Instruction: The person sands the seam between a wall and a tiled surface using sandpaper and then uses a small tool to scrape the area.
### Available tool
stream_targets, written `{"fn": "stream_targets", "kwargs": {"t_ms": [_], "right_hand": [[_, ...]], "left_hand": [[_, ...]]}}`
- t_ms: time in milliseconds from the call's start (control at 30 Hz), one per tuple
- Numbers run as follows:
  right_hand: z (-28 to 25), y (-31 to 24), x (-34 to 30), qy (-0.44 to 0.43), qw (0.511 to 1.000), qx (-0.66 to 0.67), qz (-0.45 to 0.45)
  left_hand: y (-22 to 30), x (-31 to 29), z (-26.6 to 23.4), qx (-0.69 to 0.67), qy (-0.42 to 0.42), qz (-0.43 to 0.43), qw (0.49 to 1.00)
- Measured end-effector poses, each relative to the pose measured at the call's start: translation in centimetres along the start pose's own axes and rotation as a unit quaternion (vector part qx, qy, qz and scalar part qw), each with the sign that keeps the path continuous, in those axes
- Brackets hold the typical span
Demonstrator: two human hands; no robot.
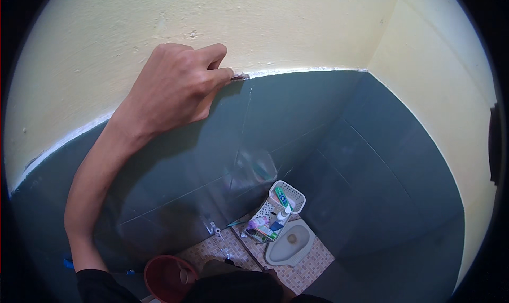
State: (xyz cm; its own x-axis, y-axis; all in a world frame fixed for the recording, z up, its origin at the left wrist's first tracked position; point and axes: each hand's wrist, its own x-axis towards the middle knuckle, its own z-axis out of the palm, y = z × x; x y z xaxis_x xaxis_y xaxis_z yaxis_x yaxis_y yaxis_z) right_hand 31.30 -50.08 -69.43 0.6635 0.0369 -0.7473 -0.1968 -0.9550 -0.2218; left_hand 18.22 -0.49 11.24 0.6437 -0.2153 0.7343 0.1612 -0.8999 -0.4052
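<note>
My left hand (177, 86) is raised against the wall, its fingers closed in a pinch on a small thin tool (240, 77). Only a short, flat, dark-brown end of it shows past the fingertips; whether it is a brush or a blade cannot be told. That end touches the white strip (297, 70) where the cream wall (297, 27) meets the dark grey-green tiles (297, 109). Low at the bottom, part of my right hand (272, 277) shows near the end of a long dark rod (247, 248). Its fingers are mostly hidden.
Far below, a squat toilet (291, 246) is set in the mosaic floor (317, 260). White baskets (301, 198) with bottles and packets stand beside it. A tap (214, 228) sticks out of the wall. A red bucket (154, 276) stands at lower left. Two walls meet at the right.
</note>
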Motion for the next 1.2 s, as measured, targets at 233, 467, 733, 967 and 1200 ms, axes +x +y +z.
{"fn": "stream_targets", "kwargs": {"t_ms": [233,467,733,967,1200], "right_hand": [[0.0,0.3,-0.2,-0.034,0.999,-0.011,-0.008],[-0.3,-0.2,-0.3,-0.05,0.999,-0.013,-0.011],[-1.0,-0.3,-0.8,-0.065,0.998,-0.016,-0.009],[-2.2,-0.7,-2.2,-0.088,0.996,-0.014,-0.017],[-2.2,-0.1,-0.8,-0.115,0.991,-0.006,-0.062]], "left_hand": [[0.0,-0.2,0.1,0.001,0.002,-0.002,1.0],[-0.2,0.0,-0.4,-0.021,-0.017,0.008,1.0],[-0.3,0.1,-0.5,-0.027,-0.02,0.017,0.999],[0.0,0.1,-0.2,0.001,0.005,0.002,1.0],[-0.1,0.1,-0.3,-0.038,-0.003,0.015,0.999]]}}
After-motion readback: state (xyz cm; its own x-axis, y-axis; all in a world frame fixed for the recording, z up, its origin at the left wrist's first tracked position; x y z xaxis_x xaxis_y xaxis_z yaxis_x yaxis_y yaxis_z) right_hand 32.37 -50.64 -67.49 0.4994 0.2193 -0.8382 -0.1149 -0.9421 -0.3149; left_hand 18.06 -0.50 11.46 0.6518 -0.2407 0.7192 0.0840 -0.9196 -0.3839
